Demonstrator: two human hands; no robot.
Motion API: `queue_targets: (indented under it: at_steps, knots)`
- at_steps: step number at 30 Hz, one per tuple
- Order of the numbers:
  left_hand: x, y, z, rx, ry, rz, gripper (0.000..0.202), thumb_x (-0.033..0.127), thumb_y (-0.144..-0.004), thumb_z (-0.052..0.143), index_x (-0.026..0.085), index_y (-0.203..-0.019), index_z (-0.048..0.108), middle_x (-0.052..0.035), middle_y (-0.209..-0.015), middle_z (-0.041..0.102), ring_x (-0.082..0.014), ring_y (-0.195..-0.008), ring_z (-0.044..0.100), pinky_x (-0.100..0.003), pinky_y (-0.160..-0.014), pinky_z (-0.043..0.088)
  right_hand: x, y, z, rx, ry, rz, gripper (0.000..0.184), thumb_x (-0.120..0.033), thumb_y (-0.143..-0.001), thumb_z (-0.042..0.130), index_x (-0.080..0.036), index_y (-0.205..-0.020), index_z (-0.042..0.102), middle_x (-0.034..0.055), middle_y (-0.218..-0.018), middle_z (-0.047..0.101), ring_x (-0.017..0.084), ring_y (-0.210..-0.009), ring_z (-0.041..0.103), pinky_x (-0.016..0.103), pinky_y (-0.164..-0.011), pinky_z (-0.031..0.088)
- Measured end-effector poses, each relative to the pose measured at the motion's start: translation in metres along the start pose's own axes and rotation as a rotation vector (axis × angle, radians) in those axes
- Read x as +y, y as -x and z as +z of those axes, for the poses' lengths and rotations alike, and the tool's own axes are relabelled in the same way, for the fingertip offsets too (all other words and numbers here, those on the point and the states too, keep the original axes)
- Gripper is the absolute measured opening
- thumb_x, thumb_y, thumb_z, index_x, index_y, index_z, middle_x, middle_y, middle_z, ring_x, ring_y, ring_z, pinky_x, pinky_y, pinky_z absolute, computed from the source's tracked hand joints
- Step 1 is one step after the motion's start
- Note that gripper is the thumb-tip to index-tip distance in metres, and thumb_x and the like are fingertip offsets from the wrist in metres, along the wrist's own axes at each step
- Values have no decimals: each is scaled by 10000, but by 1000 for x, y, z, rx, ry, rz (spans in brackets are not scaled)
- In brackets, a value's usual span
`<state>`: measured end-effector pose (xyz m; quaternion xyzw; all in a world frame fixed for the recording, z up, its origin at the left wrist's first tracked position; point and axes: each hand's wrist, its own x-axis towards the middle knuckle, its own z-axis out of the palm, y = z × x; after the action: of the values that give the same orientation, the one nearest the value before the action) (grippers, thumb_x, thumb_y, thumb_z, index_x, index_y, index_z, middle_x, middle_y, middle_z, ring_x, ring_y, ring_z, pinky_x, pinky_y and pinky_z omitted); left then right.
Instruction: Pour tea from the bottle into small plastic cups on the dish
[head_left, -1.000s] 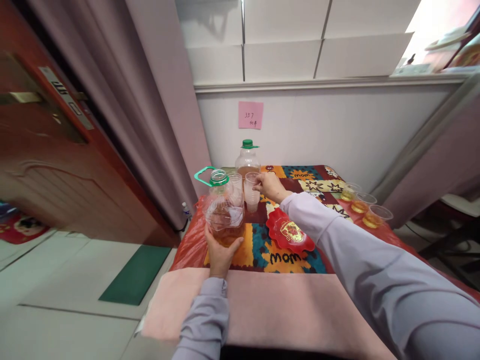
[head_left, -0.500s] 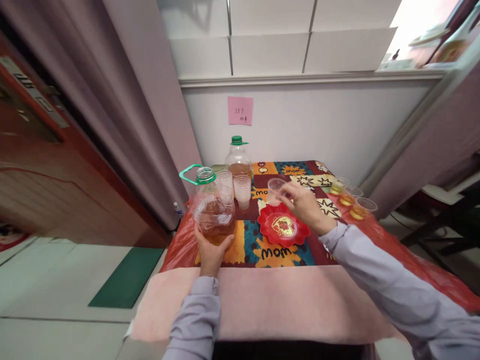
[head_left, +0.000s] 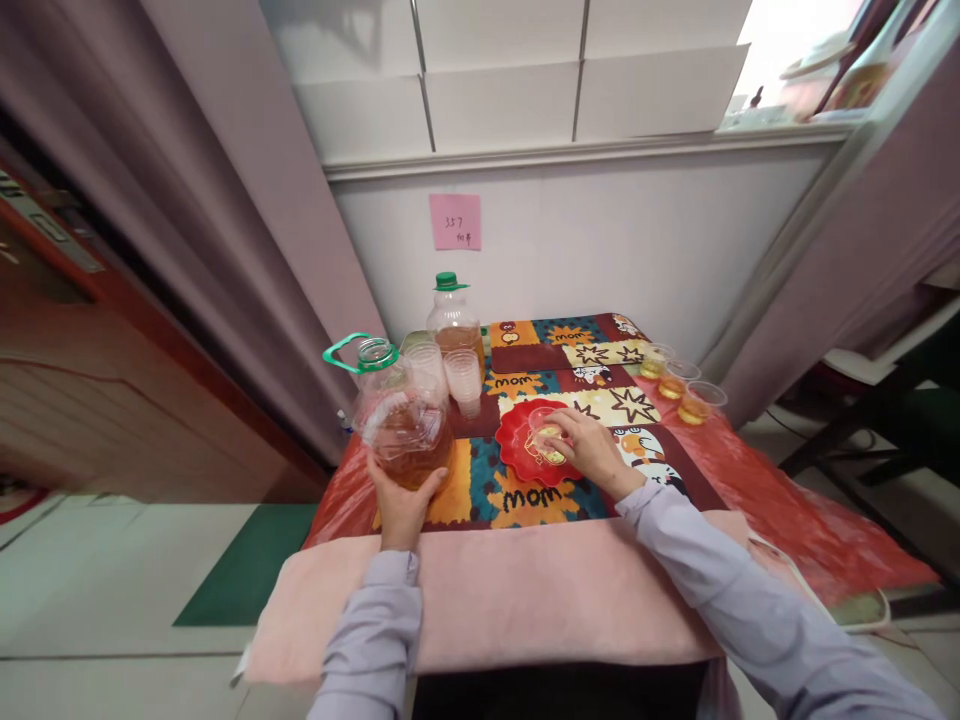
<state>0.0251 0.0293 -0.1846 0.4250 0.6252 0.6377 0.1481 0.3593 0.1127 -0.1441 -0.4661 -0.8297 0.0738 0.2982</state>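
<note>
My left hand (head_left: 405, 497) is wrapped round the lower side of a large clear jug (head_left: 409, 430) of amber liquid. The jug has no cap on its mouth, and a green carry ring hangs to the left of its neck. My right hand (head_left: 592, 448) pinches a clear plastic cup (head_left: 547, 425) over the red scalloped plate (head_left: 517, 455). Whether the cup touches the plate I cannot tell. Stacks of clear cups (head_left: 463, 378) stand just behind the jug. A second jug (head_left: 457, 330) with a green cap is at the back.
Several cups with amber liquid (head_left: 694, 408) stand in a row at the table's right side. A patterned mat (head_left: 532, 355) and a pink cloth (head_left: 525, 600) cover the table, over red plastic sheeting. Behind is a white wall with a pink note (head_left: 455, 222).
My right hand has brought the cup down and toward me, from behind the plate to over it. My left hand stays on the jug. The view has shifted a little to the right.
</note>
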Motion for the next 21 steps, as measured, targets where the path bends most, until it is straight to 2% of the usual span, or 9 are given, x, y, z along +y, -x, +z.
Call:
queue_targets:
  at_steps: [2, 6, 8, 12, 16, 21]
  knots:
    - [1, 0, 0, -7, -4, -20, 1287, 395, -545, 1006, 251, -1606, 293, -186, -1637, 463, -363, -1572, 408, -591, -1321, 255, -2, 8, -1, 47, -13, -3, 382, -346, -977, 706, -264, -1349, 704, 121, -1410, 717, 288, -1102, 763, 435, -926, 629]
    - [2, 0, 1, -15, -14, -19, 1258, 401, -554, 1000, 259, -1598, 313, -176, -1626, 479, -355, -1561, 430, -567, -1320, 278, -3, 29, 8, 208, -12, 79, 551, -356, -945, 719, -251, -1477, 618, 157, -1483, 672, 339, -1299, 696, 502, -1046, 606]
    - [3, 0, 1, -19, -19, -14, 1263, 399, -559, 998, 258, -1605, 304, -176, -1625, 484, -351, -1558, 437, -562, -1319, 284, -5, 36, 15, 272, -7, 167, 624, -382, -926, 732, -224, -1509, 575, 186, -1492, 659, 375, -1361, 653, 554, -1069, 586]
    - [2, 0, -1, -11, -31, -17, 1279, 401, -566, 1000, 249, -1617, 287, -189, -1637, 472, -355, -1545, 453, -577, -1316, 285, -20, 32, 17, 349, -80, 298, 668, -495, -914, 743, -175, -1475, 572, 227, -1421, 686, 422, -1328, 655, 629, -1083, 554]
    - [2, 0, -2, -1, 23, -2, 1174, 430, -602, 988, 243, -1578, 361, -179, -1602, 518, -356, -1526, 479, -580, -1300, 320, -62, 14, 6, 448, -298, 196, 612, -516, -938, 730, -234, -1461, 582, 184, -1444, 679, 362, -1365, 636, 573, -1158, 523]
    - [7, 2, -2, -32, 71, -53, 932, 474, -642, 968, 218, -1421, 524, -165, -1432, 660, -357, -1359, 634, -585, -1210, 456, -132, -26, 5, 279, -602, 80, 638, -507, -868, 820, -271, -1419, 600, 129, -1407, 700, 322, -1325, 663, 507, -1144, 538]
